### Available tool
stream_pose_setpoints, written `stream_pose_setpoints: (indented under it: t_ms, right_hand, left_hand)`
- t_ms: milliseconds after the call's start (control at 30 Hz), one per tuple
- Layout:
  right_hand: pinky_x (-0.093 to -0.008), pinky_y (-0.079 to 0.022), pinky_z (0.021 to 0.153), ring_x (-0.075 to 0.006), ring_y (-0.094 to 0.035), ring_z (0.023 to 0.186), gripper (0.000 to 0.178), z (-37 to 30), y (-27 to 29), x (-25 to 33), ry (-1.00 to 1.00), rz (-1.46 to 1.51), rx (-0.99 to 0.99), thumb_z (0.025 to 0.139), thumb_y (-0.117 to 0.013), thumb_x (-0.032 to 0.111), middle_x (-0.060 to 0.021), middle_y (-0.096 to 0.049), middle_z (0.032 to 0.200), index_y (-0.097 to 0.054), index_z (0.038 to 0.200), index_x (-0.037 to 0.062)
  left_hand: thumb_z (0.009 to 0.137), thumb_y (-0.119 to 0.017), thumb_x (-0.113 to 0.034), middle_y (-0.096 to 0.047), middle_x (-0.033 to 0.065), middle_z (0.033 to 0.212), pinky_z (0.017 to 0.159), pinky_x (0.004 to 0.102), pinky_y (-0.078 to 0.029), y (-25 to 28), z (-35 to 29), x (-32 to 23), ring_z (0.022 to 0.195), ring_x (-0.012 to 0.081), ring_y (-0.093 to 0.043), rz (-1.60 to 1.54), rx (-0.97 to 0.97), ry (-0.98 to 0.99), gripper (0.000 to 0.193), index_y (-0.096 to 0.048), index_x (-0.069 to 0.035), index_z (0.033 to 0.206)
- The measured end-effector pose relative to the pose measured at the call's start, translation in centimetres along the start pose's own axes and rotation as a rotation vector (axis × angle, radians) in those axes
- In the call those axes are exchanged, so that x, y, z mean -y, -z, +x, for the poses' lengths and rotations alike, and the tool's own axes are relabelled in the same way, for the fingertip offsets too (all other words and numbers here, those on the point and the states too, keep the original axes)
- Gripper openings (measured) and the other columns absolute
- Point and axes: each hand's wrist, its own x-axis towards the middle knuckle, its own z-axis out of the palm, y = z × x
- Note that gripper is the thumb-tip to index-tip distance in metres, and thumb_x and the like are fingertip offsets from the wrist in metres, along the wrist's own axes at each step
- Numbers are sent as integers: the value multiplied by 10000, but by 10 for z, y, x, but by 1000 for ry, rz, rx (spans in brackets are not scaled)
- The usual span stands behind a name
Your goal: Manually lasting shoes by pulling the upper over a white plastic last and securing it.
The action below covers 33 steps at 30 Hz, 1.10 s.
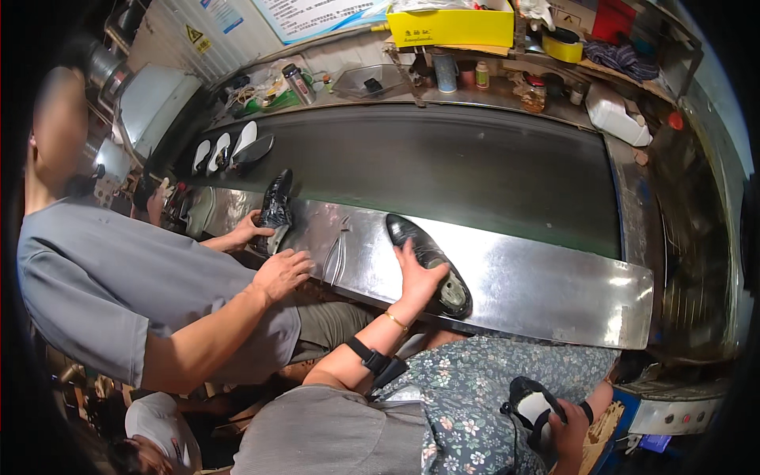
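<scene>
On the metal ledge, my left hand (421,279) grips a black leather shoe (428,252) from above, thumb and fingers over its sides. A greyish-green last shows in the shoe's opening, at the end nearer me. Low on the right, over my flowered apron, my right hand (568,434) is closed on a black item with a white inside (532,405). It may be a shoe part, but I cannot tell its exact kind. Thin looped cords (338,252) lie on the ledge left of the shoe.
Left of me, a person in a grey shirt (142,277) handles another black shoe (276,202). Beyond the metal ledge (538,289) runs a dark conveyor belt (443,158) bearing several white-and-black shoe pieces (223,146). Jars, a flask and a white jug (616,115) stand behind.
</scene>
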Motion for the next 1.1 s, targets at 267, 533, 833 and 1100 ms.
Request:
stream_pose_setpoints:
  t_ms: [267,533,833,1100]
  right_hand:
    - [-412,-469,776,-348,-620,921,481,-9,1,-3,-48,10,27,896,-608,435,-190,-650,1002,-592,1066,-15]
    - [-464,-448,858,-444,-558,977,326,-4,10,5,75,-108,59,949,-559,220,-254,-612,1093,-601,1172,-13]
    - [-410,-484,837,-366,-613,922,269,0,18,2,137,-317,-189,911,-613,166,-235,-644,1002,-650,1123,5]
    - [-389,-403,994,-257,-516,1186,616,68,29,94,143,878,-207,865,-659,447,-166,-509,1306,-431,1247,20]
  left_hand:
    - [795,-759,-313,-383,260,1456,1119,394,-316,41,48,-34,1375,345,-362,1,542,-311,821,-358,53,1412]
    - [811,-634,-276,-532,256,1294,918,412,-514,143,121,89,1127,388,-598,1000,9,285,584,-497,89,1246]
    - [835,-618,-245,-564,29,682,560,343,-502,126,83,5,604,180,-571,-738,219,404,183,-615,-63,837]
    - [853,-625,-80,-556,46,1029,799,280,-476,-45,-116,-194,917,121,-552,-951,759,-281,499,-416,-38,1304]
